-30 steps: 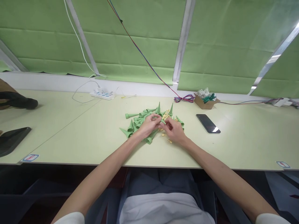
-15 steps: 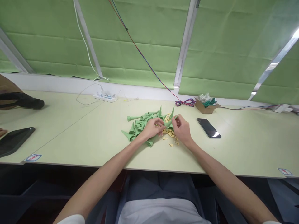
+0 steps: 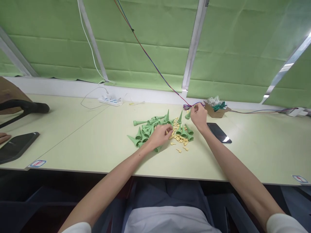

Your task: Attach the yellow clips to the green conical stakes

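Note:
A heap of green plastic cones (image 3: 145, 131) lies mid-table, some upright and some on their sides. To its right are small yellow plastic pieces (image 3: 179, 139), with several more cones (image 3: 184, 132) among them. My left hand (image 3: 160, 134) rests at the heap's right edge, fingers curled together beside the yellow pieces; whatever is between the fingertips is too small to make out. Farther back and to the right, my right hand (image 3: 199, 116) is closed on a green cone (image 3: 188, 115), its wide end pointing down and left. My fingers hide its narrow end.
A black phone (image 3: 219, 132) lies right of my right forearm. Behind it stands a cardboard box (image 3: 216, 112) with plastic wrap, near a coiled cable (image 3: 187, 107). A power strip (image 3: 110, 101) sits at the back. At far left are a black tray (image 3: 18, 147) and another person's hand (image 3: 4, 137).
My right hand has moved back and right, away from my left hand, carrying a green cone. My left hand has stayed near the heap's right edge.

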The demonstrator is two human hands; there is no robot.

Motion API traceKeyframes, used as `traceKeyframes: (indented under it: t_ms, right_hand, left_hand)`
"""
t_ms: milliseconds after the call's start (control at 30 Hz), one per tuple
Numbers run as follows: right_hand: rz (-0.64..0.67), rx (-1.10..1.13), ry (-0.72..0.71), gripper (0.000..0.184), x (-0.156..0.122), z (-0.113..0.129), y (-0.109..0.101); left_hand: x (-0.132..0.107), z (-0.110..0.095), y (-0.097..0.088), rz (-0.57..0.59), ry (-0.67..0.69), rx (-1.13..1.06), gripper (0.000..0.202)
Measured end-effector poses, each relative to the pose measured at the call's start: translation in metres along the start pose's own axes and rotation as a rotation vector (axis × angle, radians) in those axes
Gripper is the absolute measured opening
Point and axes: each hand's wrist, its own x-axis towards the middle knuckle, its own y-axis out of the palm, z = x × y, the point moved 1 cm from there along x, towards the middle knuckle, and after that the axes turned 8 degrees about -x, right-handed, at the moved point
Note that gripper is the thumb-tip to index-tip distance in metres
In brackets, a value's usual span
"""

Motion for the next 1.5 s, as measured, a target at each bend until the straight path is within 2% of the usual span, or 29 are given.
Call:
traceKeyframes:
  t_ms: [133, 200, 333, 700, 1033, 1200, 1267, 1333, 1400, 1500]
  right_hand:
    - [0.220, -0.077, 0.000, 0.013, 0.010, -0.027, 0.033]
    - [0.273, -0.106, -0.002, 0.013, 0.011, -0.034, 0.043]
    - [0.282, -0.124, -0.028, 0.014, 0.009, -0.036, 0.051]
    - [0.273, -0.101, -0.054, 0.019, 0.005, -0.036, 0.058]
    - [0.372, -0.088, 0.005, 0.020, 0.004, -0.034, 0.057]
    - [0.414, -0.097, 0.096, 0.021, 0.000, -0.031, 0.049]
    - [0.394, -0.147, 0.143, 0.026, -0.003, -0.030, 0.043]
    - [0.397, -0.240, 0.164, 0.021, -0.007, -0.029, 0.036]
    - [0.456, -0.337, 0.170, 0.015, -0.012, -0.029, 0.030]
    - [0.566, -0.449, 0.173, 0.015, -0.022, -0.032, 0.025]
  left_hand:
    - [0.000, -0.001, -0.001, 0.004, -0.014, 0.008, 0.017]
    - [-0.001, -0.002, -0.001, 0.008, -0.009, 0.018, 0.018]
    - [-0.002, -0.002, 0.000, 0.013, 0.000, 0.035, 0.019]
    - [-0.001, -0.001, 0.001, 0.026, 0.009, 0.061, 0.020]
    - [-0.001, -0.003, 0.000, 0.059, -0.008, 0.078, 0.022]
    - [-0.001, -0.003, 0.000, 0.058, -0.003, 0.084, 0.022]
    - [-0.001, -0.003, 0.000, 0.052, -0.003, 0.081, 0.021]
    - [0.000, -0.003, 0.000, 0.049, -0.002, 0.075, 0.020]
    - [0.000, -0.002, 0.000, 0.049, -0.001, 0.070, 0.020]
    - [-0.001, 0.000, 0.000, 0.048, -0.006, 0.066, 0.020]
